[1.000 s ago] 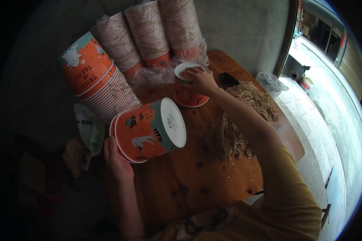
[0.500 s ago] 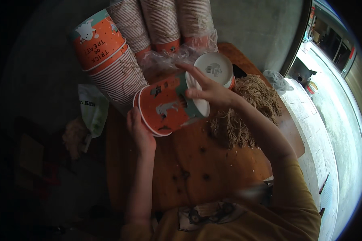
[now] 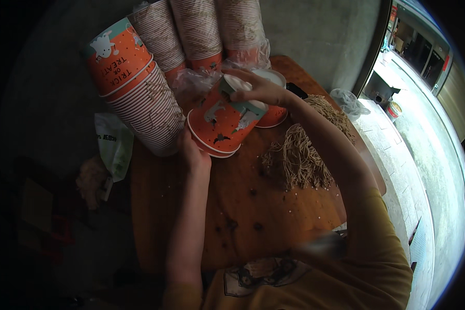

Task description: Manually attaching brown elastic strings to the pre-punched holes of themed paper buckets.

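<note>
An orange and teal paper bucket (image 3: 218, 121) with printed cartoon figures is tilted, base up, above the wooden table. Two white rims show at its lower end, so a second bucket seems nested with it. My right hand (image 3: 263, 89) grips it at the base end, fingers bent over the bottom. At the rim on the left, my left hand (image 3: 195, 155) holds on, its fingers partly hidden. Just behind stands another upturned paper bucket (image 3: 271, 120) with a white base. A tall leaning stack of nested buckets (image 3: 144, 103) is right beside my left hand.
More bucket stacks (image 3: 196, 31) in clear plastic wrap stand at the back. A heap of brown strings (image 3: 307, 160) lies on the right of the wooden table (image 3: 232, 206). A clear plastic bag (image 3: 349, 103) sits beyond it. A white and green bag (image 3: 113, 144) hangs at left.
The held bucket has swung from lying sideways to more upright, base up. My right hand has closed over its base, and my left hand has shifted slightly right along the rim.
</note>
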